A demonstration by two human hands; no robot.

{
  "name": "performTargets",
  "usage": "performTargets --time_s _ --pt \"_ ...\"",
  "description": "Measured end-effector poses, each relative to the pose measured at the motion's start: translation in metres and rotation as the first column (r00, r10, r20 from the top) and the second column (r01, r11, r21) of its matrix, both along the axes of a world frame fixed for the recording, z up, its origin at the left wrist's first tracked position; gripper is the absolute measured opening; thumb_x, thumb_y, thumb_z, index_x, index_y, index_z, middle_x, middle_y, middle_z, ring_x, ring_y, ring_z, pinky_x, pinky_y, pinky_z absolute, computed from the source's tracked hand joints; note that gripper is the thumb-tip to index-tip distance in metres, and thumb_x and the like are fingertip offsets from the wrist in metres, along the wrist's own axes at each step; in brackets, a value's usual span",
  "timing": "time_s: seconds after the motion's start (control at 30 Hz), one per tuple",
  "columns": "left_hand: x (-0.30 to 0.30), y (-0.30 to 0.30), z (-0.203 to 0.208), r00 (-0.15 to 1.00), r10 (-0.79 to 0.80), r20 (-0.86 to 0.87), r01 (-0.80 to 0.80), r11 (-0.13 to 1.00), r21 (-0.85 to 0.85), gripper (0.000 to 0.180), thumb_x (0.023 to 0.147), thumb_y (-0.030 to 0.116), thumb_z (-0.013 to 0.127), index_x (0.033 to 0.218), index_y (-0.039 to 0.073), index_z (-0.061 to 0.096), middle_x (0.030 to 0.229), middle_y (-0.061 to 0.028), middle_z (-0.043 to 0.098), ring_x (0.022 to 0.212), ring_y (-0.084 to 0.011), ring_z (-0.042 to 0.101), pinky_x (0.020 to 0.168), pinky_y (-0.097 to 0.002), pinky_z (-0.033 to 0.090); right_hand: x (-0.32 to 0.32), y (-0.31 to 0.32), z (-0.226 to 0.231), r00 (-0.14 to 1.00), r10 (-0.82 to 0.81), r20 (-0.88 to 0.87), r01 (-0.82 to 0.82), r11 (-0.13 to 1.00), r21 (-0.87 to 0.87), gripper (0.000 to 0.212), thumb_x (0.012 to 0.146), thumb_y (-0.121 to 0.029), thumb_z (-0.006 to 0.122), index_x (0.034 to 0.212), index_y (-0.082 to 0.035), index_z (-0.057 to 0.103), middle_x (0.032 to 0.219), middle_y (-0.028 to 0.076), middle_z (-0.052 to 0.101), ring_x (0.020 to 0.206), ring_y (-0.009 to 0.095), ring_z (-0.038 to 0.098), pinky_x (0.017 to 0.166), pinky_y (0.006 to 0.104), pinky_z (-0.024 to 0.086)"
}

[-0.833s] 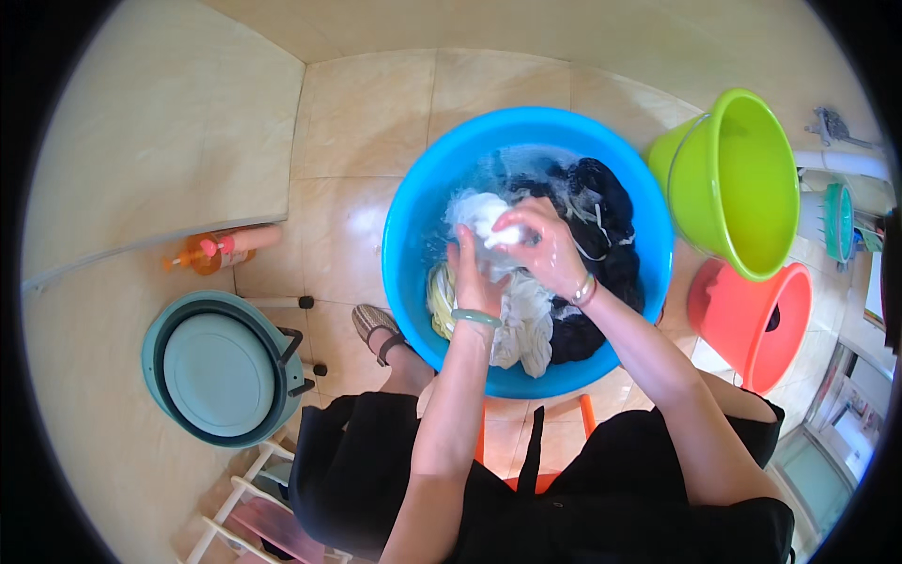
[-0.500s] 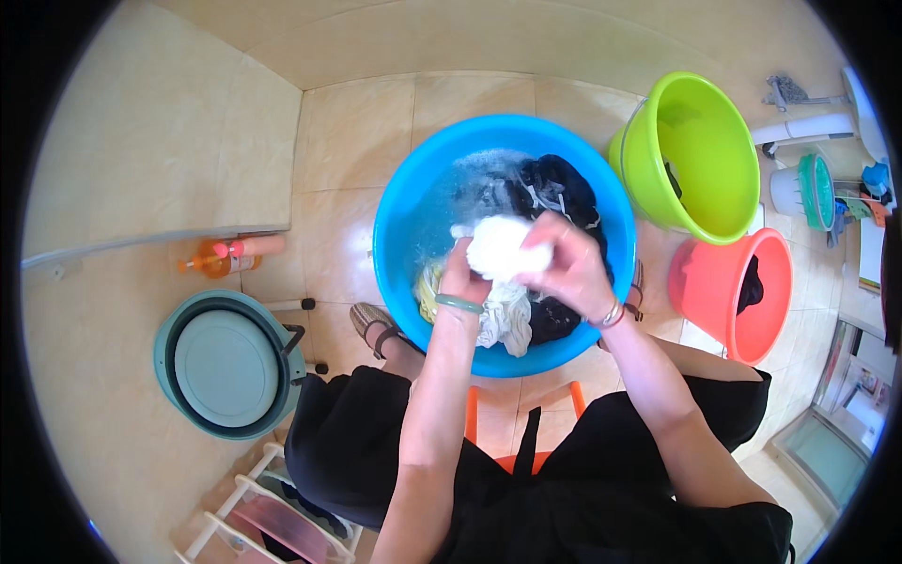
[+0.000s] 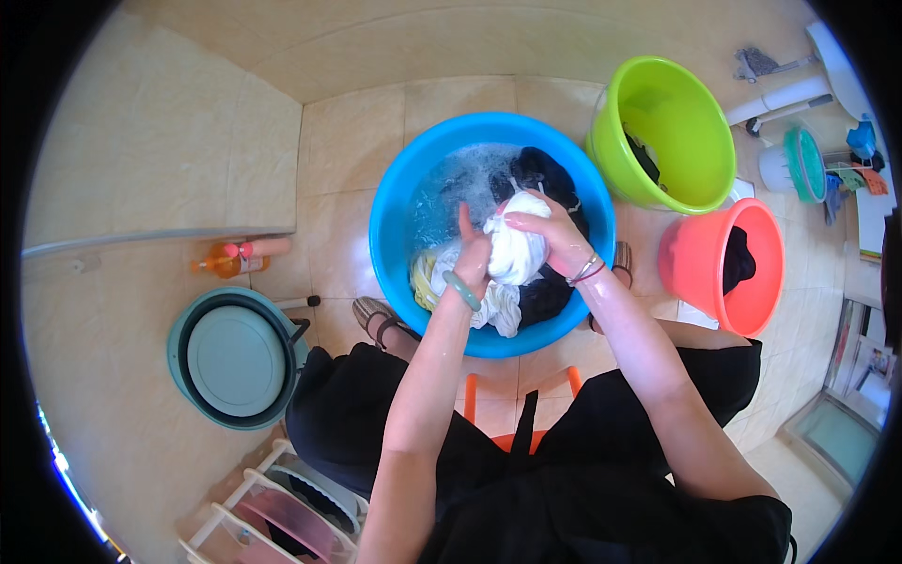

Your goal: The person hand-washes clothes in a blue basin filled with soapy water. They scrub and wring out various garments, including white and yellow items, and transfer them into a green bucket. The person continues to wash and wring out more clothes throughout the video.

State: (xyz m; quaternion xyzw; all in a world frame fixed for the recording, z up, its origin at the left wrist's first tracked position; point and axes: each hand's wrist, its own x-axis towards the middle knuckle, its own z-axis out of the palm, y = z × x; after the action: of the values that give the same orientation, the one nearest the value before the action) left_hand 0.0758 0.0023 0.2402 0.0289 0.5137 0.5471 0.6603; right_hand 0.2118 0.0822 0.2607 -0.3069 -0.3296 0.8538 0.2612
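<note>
A bunched white cloth is held over the blue basin, between my two hands. My left hand, a green bangle at its wrist, is closed on the cloth's left side with one finger sticking up. From the right, my right hand grips the same cloth, its thumb lying across the top. Below, more pale wet fabric lies in the basin beside a yellowish cloth. Dark garments fill the basin's right side. Sudsy water shows at the upper left.
Right of the basin stand a lime-green bucket and a coral bucket, each with dark cloth inside. On the left are a grey-green folding basin, an orange bottle and a white rack. An orange stool is beneath me.
The white cloth has come lower and is more bunched together. My right hand has shifted from the cloth's upper right to its side, and a left finger now points up.
</note>
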Motion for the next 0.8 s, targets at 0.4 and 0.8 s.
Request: performTargets --time_s 0.4,0.8 --pt "0.048 0.014 0.063 0.896 0.436 -0.083 -0.415 0.889 0.195 0.03 0.088 0.02 0.068 0.114 0.012 0.054 0.118 -0.0089 0.061 0.104 -0.0263 0.061 0.09 -0.0402 0.05 -0.008 -0.029 0.022 0.823 -0.559 -0.101 0.523 0.815 -0.251 0.027 0.089 -0.014 0.067 0.112 -0.005 0.059 0.101 0.005 0.064 0.097 0.016 0.062 0.086 0.0314 0.051" --pt "0.042 -0.004 0.104 -0.017 0.531 -0.847 0.52 0.728 0.446 0.027 0.057 -0.003 0.074 0.077 0.011 0.063 0.103 -0.007 0.065 0.107 -0.034 0.06 0.086 -0.0422 0.049 -0.009 -0.03 0.027 0.782 -0.18 -0.596 -0.163 0.865 -0.475 0.032 0.102 -0.036 0.044 0.114 -0.009 0.056 0.101 0.006 0.063 0.093 0.017 0.061 0.088 0.0299 0.05"
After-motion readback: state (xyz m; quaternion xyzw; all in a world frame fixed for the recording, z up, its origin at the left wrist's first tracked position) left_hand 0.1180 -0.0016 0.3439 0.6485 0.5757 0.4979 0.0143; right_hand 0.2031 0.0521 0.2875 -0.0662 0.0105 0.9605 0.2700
